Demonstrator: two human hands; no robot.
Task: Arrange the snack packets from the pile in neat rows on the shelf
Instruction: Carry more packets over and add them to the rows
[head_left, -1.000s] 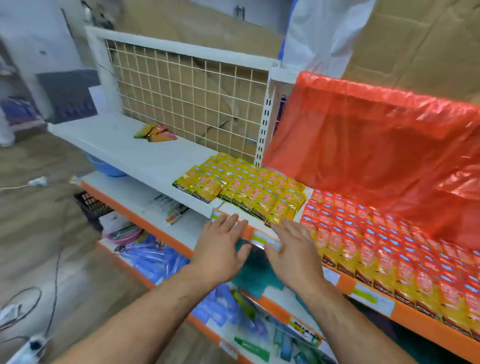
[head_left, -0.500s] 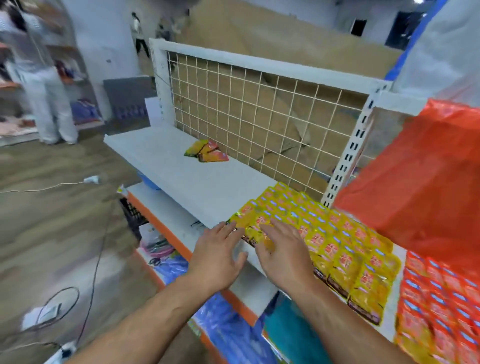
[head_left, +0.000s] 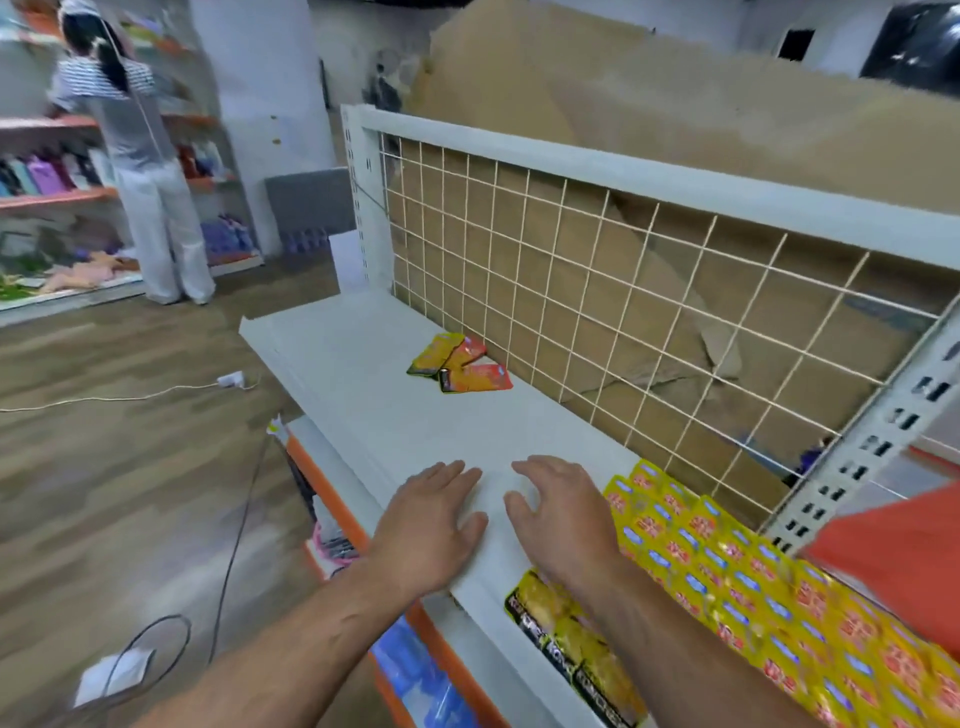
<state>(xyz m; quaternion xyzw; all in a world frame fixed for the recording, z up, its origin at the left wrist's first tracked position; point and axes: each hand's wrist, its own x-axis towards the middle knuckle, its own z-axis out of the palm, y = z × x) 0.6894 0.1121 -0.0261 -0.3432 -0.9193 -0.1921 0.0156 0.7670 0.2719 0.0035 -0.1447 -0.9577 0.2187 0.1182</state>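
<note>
A white shelf (head_left: 363, 384) runs from far left toward me. Yellow snack packets (head_left: 737, 571) lie in neat overlapping rows on its right part. A small loose pile of yellow and orange packets (head_left: 460, 364) lies farther back beside the wire grid. My left hand (head_left: 431, 525) and my right hand (head_left: 561, 519) hover side by side over the bare shelf just left of the rows, fingers spread and relaxed, holding nothing.
A wire grid panel (head_left: 597, 291) backs the shelf, with cardboard behind it. An orange plastic sheet (head_left: 904, 561) hangs at the right. Lower orange-edged shelves (head_left: 332, 499) hold goods. Cables (head_left: 234, 545) cross the wooden floor. A person (head_left: 140, 171) stands at a far-left rack.
My view and both hands have swung left, from the front of the yellow rows to the bare shelf beside them. The loose pile now lies straight ahead.
</note>
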